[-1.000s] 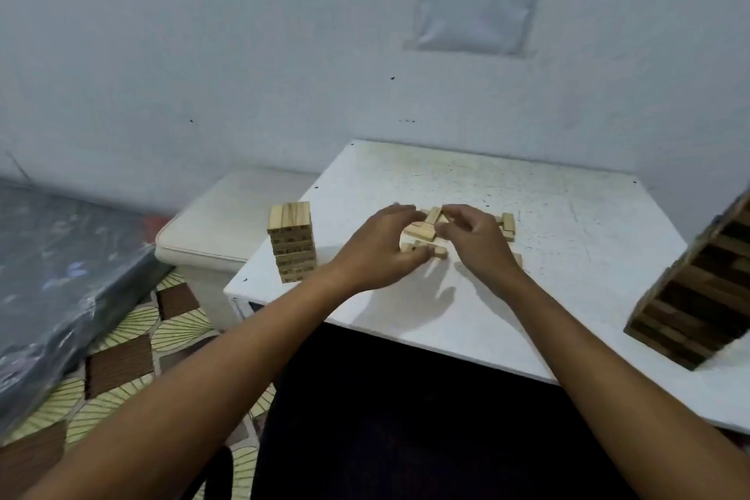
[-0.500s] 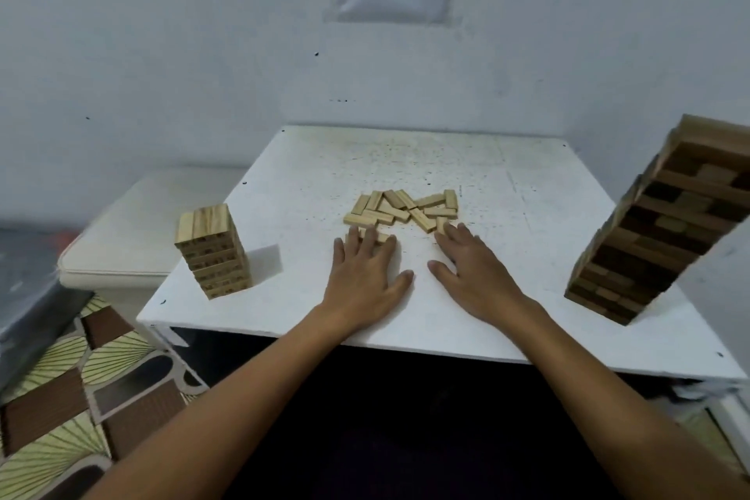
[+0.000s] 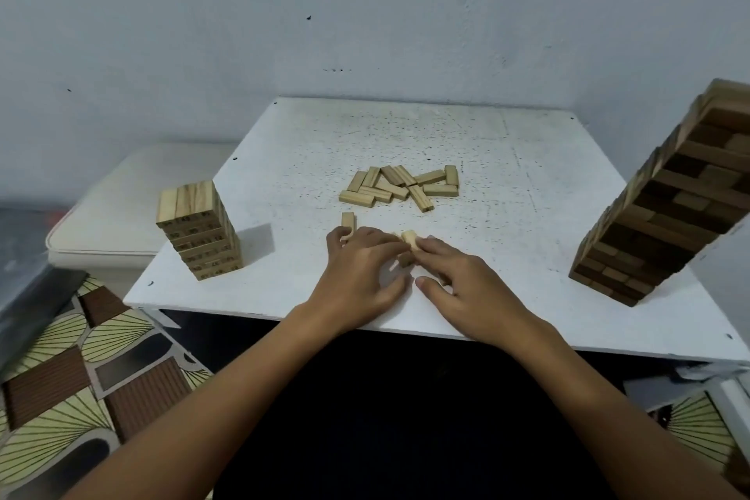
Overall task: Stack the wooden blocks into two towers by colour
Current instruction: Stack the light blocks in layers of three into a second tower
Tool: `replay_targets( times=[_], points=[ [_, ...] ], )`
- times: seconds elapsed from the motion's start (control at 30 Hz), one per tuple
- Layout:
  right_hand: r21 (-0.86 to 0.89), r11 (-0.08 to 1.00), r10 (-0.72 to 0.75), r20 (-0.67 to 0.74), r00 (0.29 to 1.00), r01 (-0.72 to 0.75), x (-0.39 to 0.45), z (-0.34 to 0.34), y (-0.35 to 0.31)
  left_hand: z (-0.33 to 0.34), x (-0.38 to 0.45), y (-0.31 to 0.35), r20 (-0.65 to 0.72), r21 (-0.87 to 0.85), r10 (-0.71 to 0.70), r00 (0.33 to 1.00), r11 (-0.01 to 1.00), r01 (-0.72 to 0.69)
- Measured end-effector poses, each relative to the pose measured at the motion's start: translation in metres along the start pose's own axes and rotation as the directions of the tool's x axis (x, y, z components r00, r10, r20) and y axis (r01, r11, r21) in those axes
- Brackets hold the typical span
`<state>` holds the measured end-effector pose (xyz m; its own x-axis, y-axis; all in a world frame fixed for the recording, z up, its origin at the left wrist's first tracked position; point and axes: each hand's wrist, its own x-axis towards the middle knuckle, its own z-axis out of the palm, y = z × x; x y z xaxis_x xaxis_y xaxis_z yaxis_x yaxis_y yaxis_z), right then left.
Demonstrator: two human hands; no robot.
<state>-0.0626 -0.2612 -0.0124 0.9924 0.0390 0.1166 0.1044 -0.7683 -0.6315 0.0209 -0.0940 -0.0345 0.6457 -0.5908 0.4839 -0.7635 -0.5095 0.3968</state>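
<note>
A: Resting near the front edge of the white table point(image 3: 466, 142), both hands met over a few light blocks. The left hand point(image 3: 357, 276) lay knuckles up, fingers curled down over at least one light block point(image 3: 395, 265) that showed only as a pale sliver under them. Whether it gripped that block or merely covered it, I could not tell.

B: And the right hand point(image 3: 458, 284)?

A: Fingers reached toward the left hand; its fingertips pinched the end of a light block point(image 3: 410, 238) tilted up between the two hands. Thumb spread out to the side, flat on the table.

B: Loose stock?

A: One single block point(image 3: 347, 222) lay just beyond the left hand's fingers, touching or nearly so. Farther toward the middle of the table sat a scattered pile of light blocks point(image 3: 401, 187), lying flat, some overlapping.

B: Towers?

A: The light tower point(image 3: 199, 229) stood near the table's front-left corner, upright, several layers, three blocks across the top. The dark tower point(image 3: 669, 211) stood near the right edge, much taller, dark brown with a lighter top layer. It appeared to lean in the wide-angle view.

B: Surroundings?

A: A pale cushioned seat point(image 3: 117, 207) sat beside the table's left edge, patterned floor point(image 3: 61, 378) below it.
</note>
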Motion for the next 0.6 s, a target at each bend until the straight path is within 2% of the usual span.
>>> replay_targets(
  times=[0.13, 0.3, 0.37, 0.6],
  points=[
    [0.199, 0.980, 0.027, -0.029, 0.999, -0.021, 0.001, -0.009, 0.005, -0.002, 0.004, 0.000, 0.025, -0.060, -0.011, 1.000, 0.998, 0.013],
    [0.120, 0.990, 0.062, 0.053, 0.997, -0.068, 0.002, -0.033, 0.020, -0.001, 0.013, -0.001, 0.125, -0.008, -0.046, 0.991, 0.999, 0.048],
    [0.117, 0.991, 0.053, 0.088, 0.995, -0.063, 0.002, -0.037, 0.024, 0.001, 0.016, 0.002, 0.115, -0.013, -0.032, 0.993, 0.999, 0.034],
    [0.166, 0.986, -0.002, -0.003, 1.000, 0.002, 0.010, -0.026, 0.027, -0.005, 0.015, 0.003, 0.160, -0.110, -0.071, 0.985, 0.990, 0.090]
  ],
)
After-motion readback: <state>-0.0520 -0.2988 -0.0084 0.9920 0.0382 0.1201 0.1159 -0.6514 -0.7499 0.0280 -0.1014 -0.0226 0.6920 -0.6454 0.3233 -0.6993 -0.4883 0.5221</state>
